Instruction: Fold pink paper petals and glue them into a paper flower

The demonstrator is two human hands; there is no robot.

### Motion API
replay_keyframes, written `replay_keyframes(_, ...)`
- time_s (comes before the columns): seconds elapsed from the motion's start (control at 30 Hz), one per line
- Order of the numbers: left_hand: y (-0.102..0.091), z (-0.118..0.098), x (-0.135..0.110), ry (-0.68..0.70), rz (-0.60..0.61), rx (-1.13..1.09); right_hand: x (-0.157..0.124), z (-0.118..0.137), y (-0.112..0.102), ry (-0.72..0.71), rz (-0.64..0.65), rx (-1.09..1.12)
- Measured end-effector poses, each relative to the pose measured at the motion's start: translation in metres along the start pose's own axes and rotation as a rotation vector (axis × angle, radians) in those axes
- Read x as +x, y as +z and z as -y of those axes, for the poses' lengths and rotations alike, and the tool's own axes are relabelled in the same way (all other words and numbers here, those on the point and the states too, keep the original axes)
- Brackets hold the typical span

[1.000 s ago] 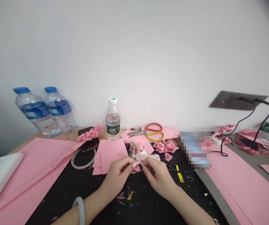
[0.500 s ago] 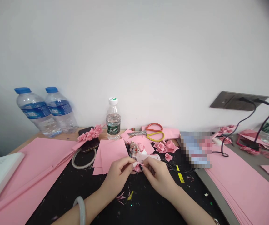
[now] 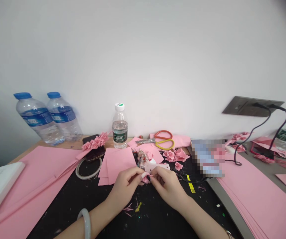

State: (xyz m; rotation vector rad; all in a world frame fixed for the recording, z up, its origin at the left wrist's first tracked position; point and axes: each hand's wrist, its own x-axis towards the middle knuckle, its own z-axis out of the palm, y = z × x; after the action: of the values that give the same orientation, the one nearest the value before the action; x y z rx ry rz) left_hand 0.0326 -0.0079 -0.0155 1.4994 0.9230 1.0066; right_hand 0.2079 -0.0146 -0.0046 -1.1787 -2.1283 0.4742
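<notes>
Between my two hands, over the black mat, is a small folded pink paper rose (image 3: 145, 178). My left hand (image 3: 129, 182) pinches its left side with thumb and fingers, and my right hand (image 3: 164, 183) pinches the right side. The fingertips partly cover the rose. Just behind the hands lies a pale pink tool with dots (image 3: 164, 166), partly hidden, perhaps a glue gun. Several finished paper roses (image 3: 176, 155) rest to the right of it. Pink paper squares (image 3: 121, 166) lie stacked left of the hands.
Scissors (image 3: 155, 142) with red and yellow handles lie near the wall. A small water bottle (image 3: 120, 127) stands upright, and two larger bottles (image 3: 37, 116) lean at left. A roll of tape (image 3: 89, 176) lies by a phone. Large pink sheets (image 3: 262, 199) flank the black mat (image 3: 157, 219).
The fingers have shifted very slightly on the paper rose, both hands still pinching it. The whole view has moved a little; nothing else differs.
</notes>
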Motion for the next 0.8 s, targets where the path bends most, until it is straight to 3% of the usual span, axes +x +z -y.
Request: replay_keyframes(0.8, -0.0015, 0.0011, -0.0004, 0.049, 0.029, 0.078, -0.003, -0.0004, 0.0011, 0.008, 0.0, 0.0)
